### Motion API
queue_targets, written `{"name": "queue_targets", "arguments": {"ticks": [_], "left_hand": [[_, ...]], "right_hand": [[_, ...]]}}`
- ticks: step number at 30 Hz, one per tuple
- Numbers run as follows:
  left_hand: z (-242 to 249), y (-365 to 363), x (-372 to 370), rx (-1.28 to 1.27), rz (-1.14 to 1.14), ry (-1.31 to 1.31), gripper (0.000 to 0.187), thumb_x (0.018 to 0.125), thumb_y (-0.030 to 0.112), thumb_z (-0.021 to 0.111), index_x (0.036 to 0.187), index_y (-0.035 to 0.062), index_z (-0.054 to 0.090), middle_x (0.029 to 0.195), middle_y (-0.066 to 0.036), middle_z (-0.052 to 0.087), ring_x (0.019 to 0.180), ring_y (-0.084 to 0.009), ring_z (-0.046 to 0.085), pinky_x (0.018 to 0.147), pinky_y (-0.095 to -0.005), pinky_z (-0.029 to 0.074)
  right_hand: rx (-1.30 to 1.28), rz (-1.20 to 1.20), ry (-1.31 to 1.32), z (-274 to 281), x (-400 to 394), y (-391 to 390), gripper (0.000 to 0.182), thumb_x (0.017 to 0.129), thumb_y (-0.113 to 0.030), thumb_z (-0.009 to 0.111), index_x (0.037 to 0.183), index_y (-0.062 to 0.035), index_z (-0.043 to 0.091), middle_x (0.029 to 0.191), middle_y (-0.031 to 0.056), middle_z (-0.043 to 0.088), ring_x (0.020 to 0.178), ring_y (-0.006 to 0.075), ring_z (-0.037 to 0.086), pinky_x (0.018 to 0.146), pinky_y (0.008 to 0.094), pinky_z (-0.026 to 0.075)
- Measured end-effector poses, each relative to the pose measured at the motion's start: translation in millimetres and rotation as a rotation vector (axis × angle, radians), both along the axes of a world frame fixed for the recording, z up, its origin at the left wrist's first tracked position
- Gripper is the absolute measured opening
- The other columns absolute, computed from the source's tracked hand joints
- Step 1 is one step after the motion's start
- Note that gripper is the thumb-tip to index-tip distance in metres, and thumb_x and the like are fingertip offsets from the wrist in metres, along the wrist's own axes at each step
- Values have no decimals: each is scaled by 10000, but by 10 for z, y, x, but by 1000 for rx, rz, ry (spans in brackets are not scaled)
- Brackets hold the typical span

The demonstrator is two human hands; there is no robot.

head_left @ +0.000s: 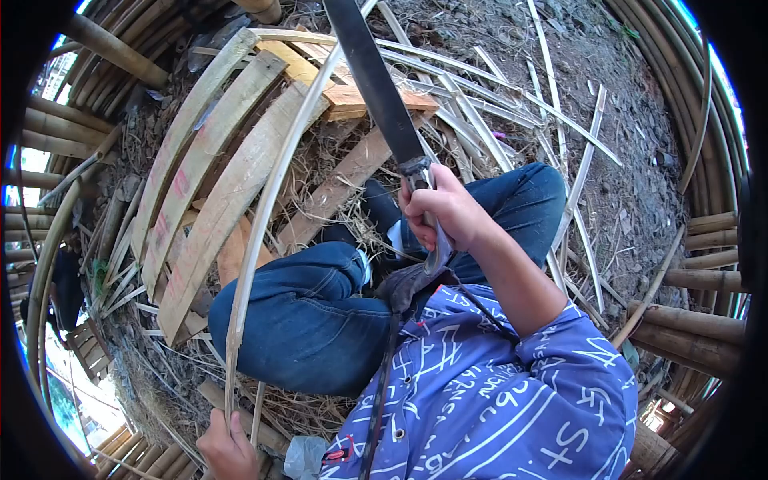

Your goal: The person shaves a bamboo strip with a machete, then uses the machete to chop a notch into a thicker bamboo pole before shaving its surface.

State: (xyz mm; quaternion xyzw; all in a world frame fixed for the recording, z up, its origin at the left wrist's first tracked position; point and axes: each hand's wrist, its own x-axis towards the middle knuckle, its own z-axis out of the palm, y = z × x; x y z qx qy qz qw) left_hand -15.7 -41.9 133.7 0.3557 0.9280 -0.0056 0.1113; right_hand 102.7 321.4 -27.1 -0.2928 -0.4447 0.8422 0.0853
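Observation:
My right hand is closed round the handle of a long dark blade, which points up and away over the wooden slats. At the lower left my left hand grips the near end of a long split bamboo strip. The strip runs upward across my bent knee and over the wooden slats, its upper part passing close beside the blade. A grey cloth lies in my lap below the handle.
Thin bamboo strips lie scattered over the dirt ground on the right. Bamboo poles stick out at the right edge, more poles at the left. A clear plastic bag is near my left hand.

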Motion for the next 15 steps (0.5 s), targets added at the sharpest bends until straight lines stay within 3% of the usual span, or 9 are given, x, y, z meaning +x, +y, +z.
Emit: {"name": "queue_targets", "arguments": {"ticks": [4,7,8,10,15], "left_hand": [[31,13,-76,-7,-72,-31,217,916,150,579,1029,-34,609,551,-240,438,474,-401,458,465,-456,358],[69,55,-91,-57,-21,-72,243,927,176,571,1036,-39,604,553,-243,449,484,-409,470,470,-465,359],[78,76,-91,-95,-24,-56,257,937,192,559,1041,-39,601,561,-247,462,490,-412,478,472,-467,363],[67,88,-91,-129,-22,-44,270,946,208,547,1046,-38,598,570,-250,474,495,-416,486,474,-469,367],[40,84,-85,-110,34,-75,298,965,252,511,1074,-11,600,597,-265,511,529,-433,525,488,-465,396]], "right_hand": [[161,-8,-105,-17,-8,57,137,708,-24,531,818,13,459,571,47,459,379,126,459,346,283,411],[162,-76,-151,-25,-1,92,343,736,-37,576,1032,35,416,562,50,489,382,126,480,349,285,410],[167,-77,-156,-1,-9,105,343,736,-37,576,1032,35,416,562,50,489,382,126,480,349,285,410],[403,17,-294,62,-38,133,446,765,-62,638,1113,41,379,538,35,514,382,117,499,350,269,400],[533,-77,-290,-101,-45,207,404,758,-109,727,1007,13,433,569,37,558,434,91,537,379,238,401]]}}
